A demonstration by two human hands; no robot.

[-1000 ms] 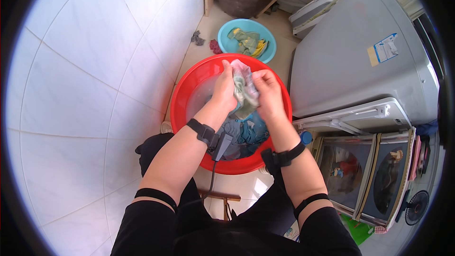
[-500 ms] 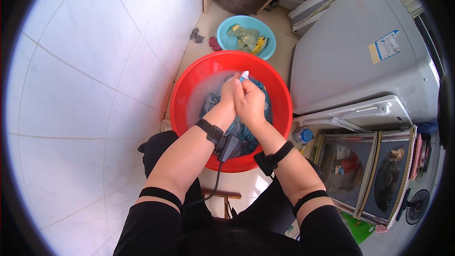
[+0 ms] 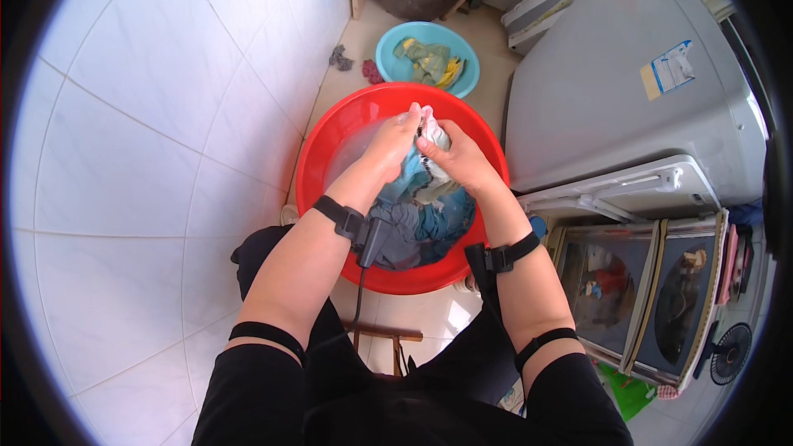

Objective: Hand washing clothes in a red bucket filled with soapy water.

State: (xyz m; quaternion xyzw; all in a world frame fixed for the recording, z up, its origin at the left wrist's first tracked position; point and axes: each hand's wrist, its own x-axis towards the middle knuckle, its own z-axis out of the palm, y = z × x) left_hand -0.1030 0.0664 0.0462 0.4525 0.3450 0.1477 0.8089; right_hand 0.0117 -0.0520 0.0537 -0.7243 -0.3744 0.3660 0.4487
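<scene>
A wet garment (image 3: pixel 434 167), white and light blue with a dark trim, is held up over the red basin (image 3: pixel 322 227) between both hands. My left hand (image 3: pixel 398 142) presses against its left side, fingers close together and pointing away from me. My right hand (image 3: pixel 459 157) grips its right side, with the thumb across the cloth. Below them, grey cloth (image 3: pixel 398 235) and dark blue cloth (image 3: pixel 450 219) lie in cloudy water in the basin. The lower part of the held garment merges with the cloth beneath.
A light blue basin (image 3: pixel 387 66) with green and yellow clothing stands just beyond. Grey cloth (image 3: pixel 339 58) and dark red cloth (image 3: pixel 372 73) lie on the floor beside it. A tiled wall (image 3: pixel 140 157) rises left; a large grey appliance (image 3: pixel 619 91) and a glass-doored cabinet (image 3: pixel 599 289) stand right.
My hands were pressed together around bunched cloth. Now they have moved apart, and more of the white and light blue garment shows between them. The forearms have spread slightly.
</scene>
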